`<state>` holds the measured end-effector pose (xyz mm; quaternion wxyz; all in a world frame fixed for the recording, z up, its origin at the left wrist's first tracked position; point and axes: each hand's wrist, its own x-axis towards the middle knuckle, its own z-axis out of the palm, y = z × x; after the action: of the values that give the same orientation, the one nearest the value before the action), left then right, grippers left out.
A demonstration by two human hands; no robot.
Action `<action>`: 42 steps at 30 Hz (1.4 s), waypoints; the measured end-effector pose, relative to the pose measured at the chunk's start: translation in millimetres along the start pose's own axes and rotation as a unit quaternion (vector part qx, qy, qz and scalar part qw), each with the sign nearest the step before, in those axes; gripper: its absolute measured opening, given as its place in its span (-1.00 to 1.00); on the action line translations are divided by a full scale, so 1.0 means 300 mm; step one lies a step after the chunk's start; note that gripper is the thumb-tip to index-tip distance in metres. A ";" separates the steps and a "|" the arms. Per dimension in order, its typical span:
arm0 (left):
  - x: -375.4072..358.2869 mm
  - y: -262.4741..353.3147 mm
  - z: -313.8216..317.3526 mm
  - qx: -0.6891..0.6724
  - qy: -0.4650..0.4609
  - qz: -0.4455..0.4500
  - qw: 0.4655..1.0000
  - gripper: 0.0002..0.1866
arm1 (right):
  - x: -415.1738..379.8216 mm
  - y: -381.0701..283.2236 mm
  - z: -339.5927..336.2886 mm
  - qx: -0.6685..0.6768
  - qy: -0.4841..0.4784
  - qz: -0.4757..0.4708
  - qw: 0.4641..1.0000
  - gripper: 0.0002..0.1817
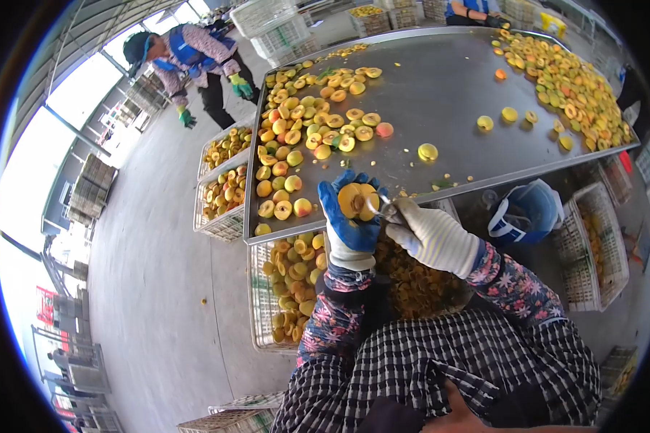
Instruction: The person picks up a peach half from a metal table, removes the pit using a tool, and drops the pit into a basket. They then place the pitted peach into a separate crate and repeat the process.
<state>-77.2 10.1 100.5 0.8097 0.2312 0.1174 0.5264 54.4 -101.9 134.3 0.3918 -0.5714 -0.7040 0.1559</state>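
My left hand (349, 225), in a blue glove, cups a halved yellow peach (358, 200) with its cut face up. My right hand (432, 234), in a white knit glove, grips a small metal tool (388, 209) whose tip touches the peach's right side. Both hands hover at the front edge of a large metal table (440, 94). Whole and halved peaches (303, 137) lie heaped on the table's left part, and more halves (570, 86) are spread along its right side.
Under the table's front stand white wire crates of peach halves (289, 289). More crates of whole peaches (224, 195) sit left of the table. A blue bucket (527, 213) and another crate (592, 245) are at right. A person in green gloves (195, 61) bends over at upper left.
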 end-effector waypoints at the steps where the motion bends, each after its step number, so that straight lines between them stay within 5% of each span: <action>1: -0.024 -0.013 0.016 0.013 -0.005 0.003 1.000 -0.42 | -0.005 0.003 0.007 -0.027 -0.006 0.005 1.000 -0.61; 9: -0.121 -0.087 0.137 0.093 -0.020 0.073 0.993 -0.46 | -0.075 0.003 0.018 -0.112 0.049 -0.032 0.992 -0.69; 12: -0.134 -0.074 0.112 0.188 -0.034 0.055 0.980 -0.47 | -0.089 0.023 -0.018 -0.080 0.003 -0.090 0.993 -0.72; 16: -0.140 -0.059 0.118 0.200 -0.040 0.000 0.979 -0.49 | -0.119 0.050 -0.021 -0.081 -0.105 -0.006 0.991 -0.76; 18: -0.114 -0.070 0.067 0.476 -0.087 0.162 0.860 -0.50 | -0.137 0.038 -0.009 0.037 -0.083 0.034 0.995 -0.76; 20: -0.104 -0.081 0.029 0.551 -0.098 0.221 0.799 -0.50 | -0.146 0.007 -0.005 0.111 -0.086 0.060 0.988 -0.77; 25: -0.128 -0.103 0.099 0.309 -0.061 0.115 0.942 -0.47 | -0.149 0.077 0.034 0.076 -0.049 -0.035 0.995 -0.73; 27: -0.102 -0.066 0.077 0.368 -0.131 0.042 0.920 -0.43 | -0.143 0.086 -0.013 -0.015 -0.130 0.019 0.991 -0.69; 29: -0.090 -0.057 0.072 0.419 -0.178 0.028 0.890 -0.37 | -0.153 0.040 -0.043 0.220 -0.178 0.126 0.951 -0.64; 34: -0.076 -0.052 0.061 0.357 -0.207 0.016 0.911 -0.32 | -0.144 -0.013 -0.067 0.581 -0.216 0.323 0.715 -0.59; 38: -0.086 -0.087 0.098 0.280 -0.102 0.041 0.954 -0.32 | -0.137 -0.008 -0.036 0.708 -0.191 0.335 0.591 -0.57; 42: -0.063 -0.112 0.071 0.027 0.000 -0.127 0.991 -0.48 | -0.148 0.037 -0.024 0.734 -0.209 0.312 0.566 -0.58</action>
<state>-49.2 -23.9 101.4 0.8636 0.2365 0.1601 0.4155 69.0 -141.5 115.1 0.4453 -0.2230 -0.1871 0.8467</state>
